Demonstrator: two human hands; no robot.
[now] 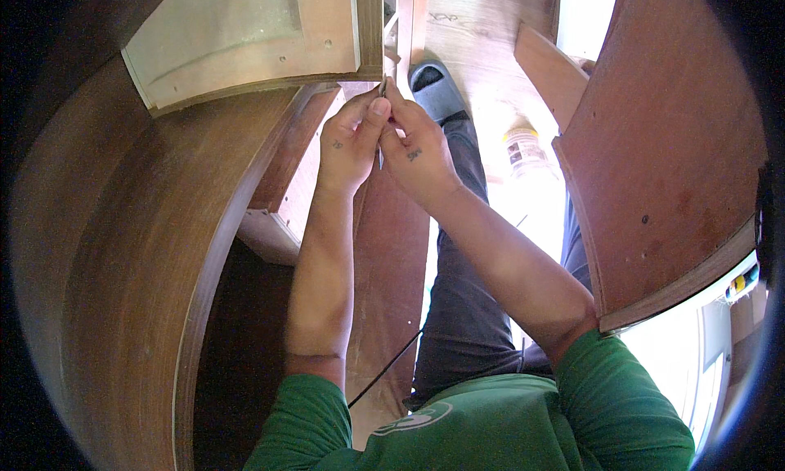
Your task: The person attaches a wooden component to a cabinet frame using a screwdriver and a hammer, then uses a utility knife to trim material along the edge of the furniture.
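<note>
My left hand (347, 154) and my right hand (421, 159) meet at the fingertips in the upper middle of the head view. Both are closed in a pinch around a small, thin dark piece (383, 87), too small to name. Below the fingers a narrow bluish tip (381, 163) shows between the hands; whether it belongs to the same piece, I cannot tell. Just beyond the fingertips is the lower corner of a pale panel with a brown wooden edge (371, 38). My fingers partly hide the spot where they meet that corner.
Curved-looking brown wooden boards (139, 266) fill the left side. A wooden box (274, 230) stands beside my left forearm. On the right, a large reddish-brown panel (670, 160) reaches close to my right elbow. A grey sandal (439, 91) and a yellow-rimmed container (525, 150) are on the floor.
</note>
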